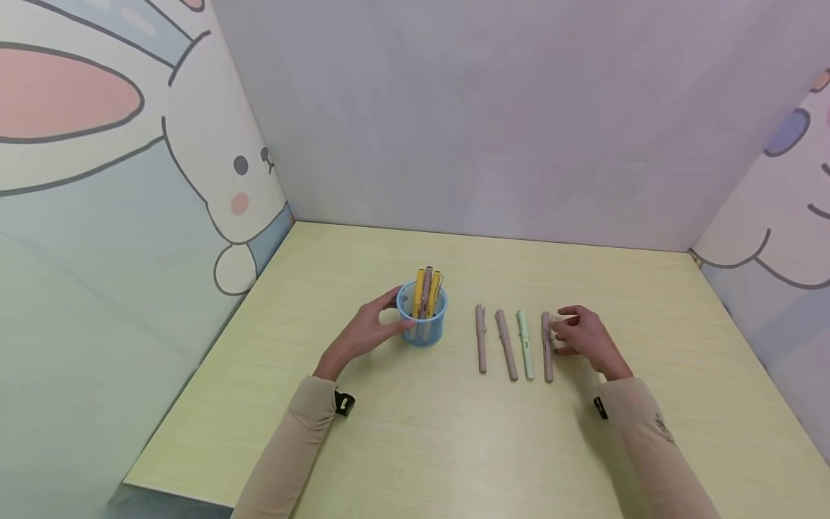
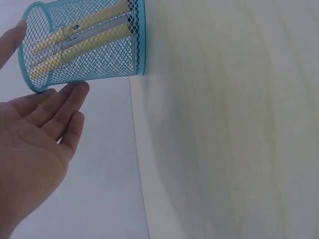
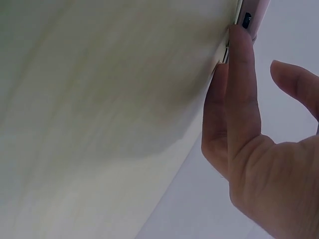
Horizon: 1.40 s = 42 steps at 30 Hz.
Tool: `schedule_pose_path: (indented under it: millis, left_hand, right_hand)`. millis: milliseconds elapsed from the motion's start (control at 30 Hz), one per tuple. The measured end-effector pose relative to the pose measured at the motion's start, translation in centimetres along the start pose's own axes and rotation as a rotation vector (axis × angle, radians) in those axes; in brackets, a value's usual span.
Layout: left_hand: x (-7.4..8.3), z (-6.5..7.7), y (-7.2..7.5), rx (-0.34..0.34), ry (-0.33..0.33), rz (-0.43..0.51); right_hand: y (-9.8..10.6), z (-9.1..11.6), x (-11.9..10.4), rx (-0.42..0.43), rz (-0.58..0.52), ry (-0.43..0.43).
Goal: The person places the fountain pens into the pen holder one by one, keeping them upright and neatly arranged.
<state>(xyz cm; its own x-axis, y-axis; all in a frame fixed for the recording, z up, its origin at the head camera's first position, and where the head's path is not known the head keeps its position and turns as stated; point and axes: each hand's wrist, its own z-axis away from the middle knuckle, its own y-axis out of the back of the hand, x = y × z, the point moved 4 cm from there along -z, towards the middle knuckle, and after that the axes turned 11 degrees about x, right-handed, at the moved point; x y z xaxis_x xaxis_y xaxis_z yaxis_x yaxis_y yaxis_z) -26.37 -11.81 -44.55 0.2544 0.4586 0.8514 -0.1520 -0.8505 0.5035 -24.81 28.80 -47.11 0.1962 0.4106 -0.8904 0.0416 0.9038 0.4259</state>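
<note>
A person works at a pale table [image 1: 402,440], the right hand [image 1: 588,337] released, its fingers extended and one tip touching a mauve pen [image 1: 547,353]. That pen lies at the right hand's 9 o'clock, long axis running nearly 12 to 6, well apart from the left hand [image 1: 366,331], which, from about 8 o'clock, grasps a blue mesh cup [image 1: 424,336] between thumb and fingers.
</note>
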Motion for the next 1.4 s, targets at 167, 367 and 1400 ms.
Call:
schedule_pose_path:
  millis: [167,367,1400]
  left_hand:
    - [-0.12,0.01,0.00,-0.004,0.013,-0.006]
    - [-0.13,-0.01,0.03,-0.005,0.011,-0.006]
    - [-0.17,-0.12,0.06,-0.011,0.022,-0.014]
  right_hand:
    - [-0.14,-0.13,0.02,-0.010,-0.002,-0.005]
    - [-0.24,-0.35,0.10,-0.017,-0.012,-0.011]
    - [-0.68,-0.85,-0.17,-0.042,0.064,-0.020]
